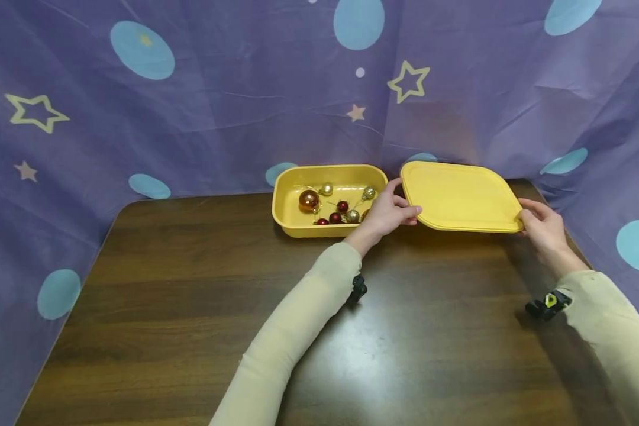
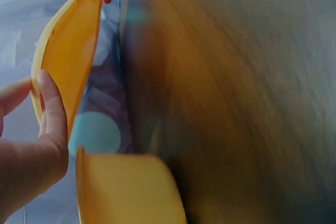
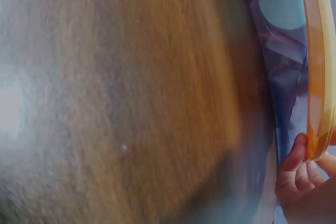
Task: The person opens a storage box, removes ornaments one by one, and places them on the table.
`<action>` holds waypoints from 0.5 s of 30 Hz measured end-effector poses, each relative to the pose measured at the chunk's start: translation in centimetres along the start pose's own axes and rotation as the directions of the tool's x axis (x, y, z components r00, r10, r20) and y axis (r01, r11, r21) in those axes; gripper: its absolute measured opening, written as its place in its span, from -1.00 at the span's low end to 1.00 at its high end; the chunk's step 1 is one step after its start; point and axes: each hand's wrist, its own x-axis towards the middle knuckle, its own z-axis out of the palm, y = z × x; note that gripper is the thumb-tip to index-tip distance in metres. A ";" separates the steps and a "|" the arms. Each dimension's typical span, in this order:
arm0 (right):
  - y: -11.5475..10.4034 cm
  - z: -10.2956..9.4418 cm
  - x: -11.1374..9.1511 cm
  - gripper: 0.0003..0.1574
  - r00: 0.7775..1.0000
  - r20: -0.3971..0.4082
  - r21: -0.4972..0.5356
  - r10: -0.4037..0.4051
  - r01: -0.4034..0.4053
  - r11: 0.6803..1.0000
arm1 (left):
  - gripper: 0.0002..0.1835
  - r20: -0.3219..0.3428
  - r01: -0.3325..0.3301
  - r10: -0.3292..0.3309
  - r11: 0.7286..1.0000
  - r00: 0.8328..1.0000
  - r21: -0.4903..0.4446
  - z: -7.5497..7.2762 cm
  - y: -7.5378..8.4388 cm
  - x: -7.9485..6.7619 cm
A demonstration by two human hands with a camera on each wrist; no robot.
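Head view: yellow lid [image 1: 460, 196] off, yellow box [image 1: 330, 231] uncovered.
Lid: held up over the brown table [image 1: 181, 284], right of the box, tilted (exact angle hard to judge).
Box: upright at the table's far side, near the purple curtain [image 1: 245, 89].
Ornaments: copper ball [image 1: 309, 200], red balls [image 1: 342, 206] and gold balls [image 1: 326, 189] lie inside; some hidden by the arm.
Done: lid fully apart from the box.
Not done: lid neither seated on the box nor set down.
Left hand [image 1: 384, 213]: thumb and fingers pinch the lid's left edge, gap narrow, about the rim's thickness; beside the box's right end, contact with it unclear.
Right hand [image 1: 546, 231]: thumb and fingers pinch the lid's near right corner, gap equally narrow.
Ornament contact: neither hand holds one.
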 end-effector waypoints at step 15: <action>1.7 -1.7 0.9 -0.70 0.988 -0.031 -0.088 0.151 -0.153 0.984 | -0.12 0.016 0.056 -0.059 0.991 0.998 0.123 2.5 -2.3 0.5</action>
